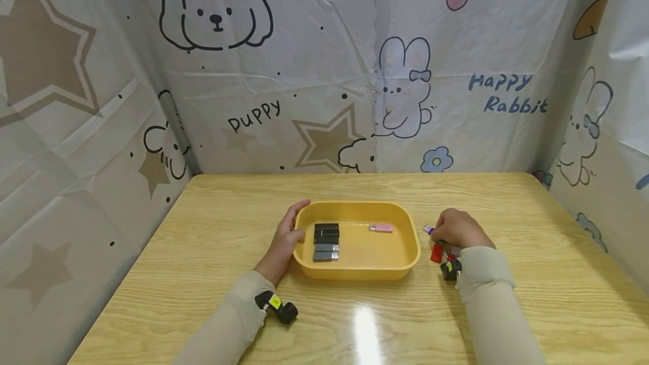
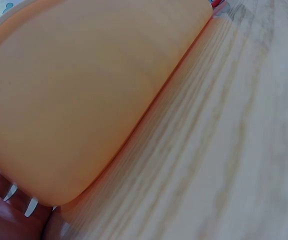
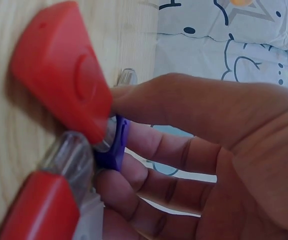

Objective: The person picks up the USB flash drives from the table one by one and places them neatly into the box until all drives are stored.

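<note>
My left hand (image 1: 280, 246) grips the left end of a yellow plastic tray (image 1: 355, 274), its thumb at the rim; in the left wrist view the tray's side wall (image 2: 84, 95) hides most of that hand. At the tray's left lie black USB flash drives (image 1: 326, 234) and two grey ones (image 1: 326, 252), stacked in a column. A pink flash drive (image 1: 383, 228) lies farther right in it. Right of the tray, my right hand (image 1: 460, 231) pinches a purple flash drive (image 3: 115, 150) with a clear cap. Close by are two red flash drives (image 3: 64, 65), also capped.
A whitish piece (image 3: 90, 217), partly hidden, lies beside the red drives. Small black cameras (image 1: 276, 306) are strapped at both wrists. Printed cloth walls (image 1: 284, 78) stand along the wooden table's (image 1: 228, 196) back and sides.
</note>
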A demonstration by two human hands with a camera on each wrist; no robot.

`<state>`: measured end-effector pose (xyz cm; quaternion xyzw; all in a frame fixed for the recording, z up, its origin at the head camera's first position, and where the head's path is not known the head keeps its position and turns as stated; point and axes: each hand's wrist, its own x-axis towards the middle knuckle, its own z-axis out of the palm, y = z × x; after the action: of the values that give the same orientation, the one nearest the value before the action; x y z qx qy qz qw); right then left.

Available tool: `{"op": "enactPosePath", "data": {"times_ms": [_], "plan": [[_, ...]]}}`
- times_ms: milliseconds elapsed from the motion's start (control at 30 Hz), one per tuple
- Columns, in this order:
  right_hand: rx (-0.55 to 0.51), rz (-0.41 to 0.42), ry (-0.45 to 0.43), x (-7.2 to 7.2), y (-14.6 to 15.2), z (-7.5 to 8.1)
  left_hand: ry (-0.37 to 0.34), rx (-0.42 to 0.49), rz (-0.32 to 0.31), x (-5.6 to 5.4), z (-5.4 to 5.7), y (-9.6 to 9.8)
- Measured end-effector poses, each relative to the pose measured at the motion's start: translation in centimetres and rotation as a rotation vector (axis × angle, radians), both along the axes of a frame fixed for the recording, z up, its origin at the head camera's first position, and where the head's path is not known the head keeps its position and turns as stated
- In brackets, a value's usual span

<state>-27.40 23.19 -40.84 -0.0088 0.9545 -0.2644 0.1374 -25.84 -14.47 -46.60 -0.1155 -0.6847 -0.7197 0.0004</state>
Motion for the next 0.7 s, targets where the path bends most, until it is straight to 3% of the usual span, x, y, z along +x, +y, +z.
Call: {"op": "enactPosePath", "data": {"times_ms": [400,700], "plan": [[-0.002,-0.014,0.001,0.05,-0.09,-0.16,-0.020,0.021,-0.035,0.04,0.11,-0.10],[0.052,0.004,0.058,-0.31,0.03,-0.28,-0.011,0.003,-0.007,-0.04,0.03,-0.04]]}}
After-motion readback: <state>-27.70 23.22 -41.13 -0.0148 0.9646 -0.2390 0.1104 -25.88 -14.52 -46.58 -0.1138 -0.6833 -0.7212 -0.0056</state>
